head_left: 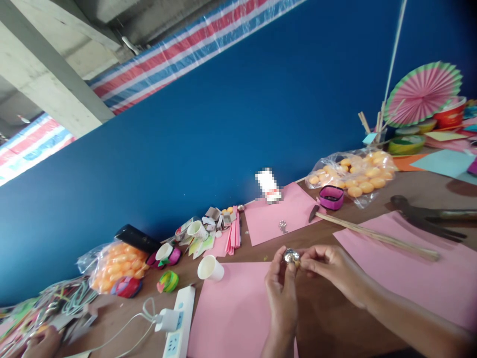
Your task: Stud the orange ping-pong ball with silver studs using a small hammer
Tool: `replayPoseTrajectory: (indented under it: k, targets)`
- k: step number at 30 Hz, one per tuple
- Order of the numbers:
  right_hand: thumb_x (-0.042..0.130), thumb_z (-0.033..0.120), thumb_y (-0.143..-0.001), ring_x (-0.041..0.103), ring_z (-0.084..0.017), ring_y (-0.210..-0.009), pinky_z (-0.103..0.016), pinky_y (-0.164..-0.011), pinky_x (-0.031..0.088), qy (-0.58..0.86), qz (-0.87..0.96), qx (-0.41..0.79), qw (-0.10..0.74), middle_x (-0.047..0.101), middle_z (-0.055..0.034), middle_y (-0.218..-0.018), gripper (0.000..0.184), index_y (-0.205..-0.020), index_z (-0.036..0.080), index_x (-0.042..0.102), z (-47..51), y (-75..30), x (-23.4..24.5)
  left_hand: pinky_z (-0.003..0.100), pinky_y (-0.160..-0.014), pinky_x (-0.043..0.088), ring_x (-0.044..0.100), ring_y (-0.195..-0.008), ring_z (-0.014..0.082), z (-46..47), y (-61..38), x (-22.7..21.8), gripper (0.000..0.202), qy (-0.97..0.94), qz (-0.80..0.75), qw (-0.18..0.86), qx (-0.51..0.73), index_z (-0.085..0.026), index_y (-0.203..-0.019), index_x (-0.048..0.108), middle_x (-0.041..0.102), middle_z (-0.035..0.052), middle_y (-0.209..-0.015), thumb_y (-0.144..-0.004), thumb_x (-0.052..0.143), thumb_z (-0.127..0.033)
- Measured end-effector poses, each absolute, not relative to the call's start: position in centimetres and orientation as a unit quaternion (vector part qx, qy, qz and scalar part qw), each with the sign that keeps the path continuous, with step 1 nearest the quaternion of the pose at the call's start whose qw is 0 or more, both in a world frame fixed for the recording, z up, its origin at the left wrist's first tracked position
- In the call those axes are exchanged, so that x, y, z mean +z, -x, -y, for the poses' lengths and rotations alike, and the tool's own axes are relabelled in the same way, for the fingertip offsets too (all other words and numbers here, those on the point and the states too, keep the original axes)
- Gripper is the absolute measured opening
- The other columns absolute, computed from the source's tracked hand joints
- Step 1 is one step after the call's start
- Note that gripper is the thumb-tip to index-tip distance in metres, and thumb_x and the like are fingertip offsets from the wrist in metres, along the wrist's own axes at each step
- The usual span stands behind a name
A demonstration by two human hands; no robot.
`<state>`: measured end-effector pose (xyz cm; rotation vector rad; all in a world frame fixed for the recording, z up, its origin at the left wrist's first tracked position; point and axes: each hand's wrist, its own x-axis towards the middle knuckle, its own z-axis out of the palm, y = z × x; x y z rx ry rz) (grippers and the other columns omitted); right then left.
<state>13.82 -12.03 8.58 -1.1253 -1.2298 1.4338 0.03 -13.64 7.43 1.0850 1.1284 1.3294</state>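
Note:
My left hand (282, 293) grips a small shiny silver ball (291, 256) between thumb and fingers, above the brown table. My right hand (325, 268) is closed in a pinch against the ball's right side; whatever is between those fingertips is too small to make out. Below and left of my hands lies a pink paper sheet (233, 313), with a white paper cup (210, 268) at its upper edge. Beyond the ball, a small cluster of silvery pieces (283, 226) rests on another pink sheet (257, 223).
A long-handled hammer (376, 235) and a dark claw hammer (425, 216) lie to the right. Bags of orange balls (367, 174) sit along the blue wall (231, 124). A white power strip (179, 323) stands left. Another person's hand (42, 343) is at lower left.

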Motion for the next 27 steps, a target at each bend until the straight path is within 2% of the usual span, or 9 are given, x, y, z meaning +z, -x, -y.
replayPoseTrajectory:
  k: [9,16,20,23,27]
  targets:
    - [0.062,0.036,-0.07,0.055,-0.014,-0.066,-0.022,-0.063,0.044,0.481,0.505,0.559,0.449,0.066,-0.0036,-0.077,0.021,-0.064,0.016,0.061,12.0,-13.8,9.0,0.039,-0.092,0.039,0.054,-0.103,0.0245,13.5,-0.2,7.4,0.038,-0.457,-0.487,0.495,0.557,-0.016,-0.112,0.055,0.061,0.012,-0.109,-0.076,0.055,-0.028]
    - [0.061,0.034,-0.071,0.056,-0.013,-0.063,-0.023,-0.059,0.046,0.481,0.498,0.559,0.456,0.06,-0.0006,-0.064,0.019,-0.067,0.016,0.057,11.8,-13.7,8.5,0.037,-0.091,0.04,0.055,-0.102,0.0239,13.5,-0.3,7.6,0.037,-0.46,-0.5,0.48,0.555,-0.016,-0.109,0.058,0.063,0.0109,-0.107,-0.074,0.058,-0.028]
    - [0.063,0.034,-0.07,0.058,-0.014,-0.065,-0.025,-0.059,0.048,0.461,0.468,0.584,0.478,0.062,0.0,-0.071,0.022,-0.079,0.018,0.051,11.7,-13.5,7.9,0.039,-0.09,0.041,0.054,-0.103,0.0263,13.5,-0.4,7.1,0.042,-0.425,-0.493,0.507,0.565,-0.016,-0.11,0.058,0.062,0.0127,-0.107,-0.071,0.06,-0.031]
    - [0.061,0.035,-0.072,0.06,-0.015,-0.073,-0.026,-0.065,0.049,0.446,0.458,0.601,0.479,0.064,-0.0026,-0.082,0.024,-0.087,0.018,0.053,11.6,-13.3,7.9,0.039,-0.091,0.041,0.053,-0.106,0.0262,13.4,-0.4,6.8,0.044,-0.382,-0.465,0.556,0.573,-0.016,-0.115,0.054,0.059,0.013,-0.113,-0.074,0.058,-0.032]
    - [0.058,0.035,-0.075,0.06,-0.015,-0.073,-0.025,-0.066,0.049,0.45,0.456,0.608,0.47,0.064,-0.0019,-0.075,0.021,-0.086,0.017,0.057,11.5,-13.1,8.3,0.039,-0.094,0.039,0.053,-0.107,0.0245,13.4,-0.4,6.6,0.046,-0.347,-0.429,0.605,0.574,-0.016,-0.119,0.049,0.057,0.0128,-0.116,-0.077,0.055,-0.033]
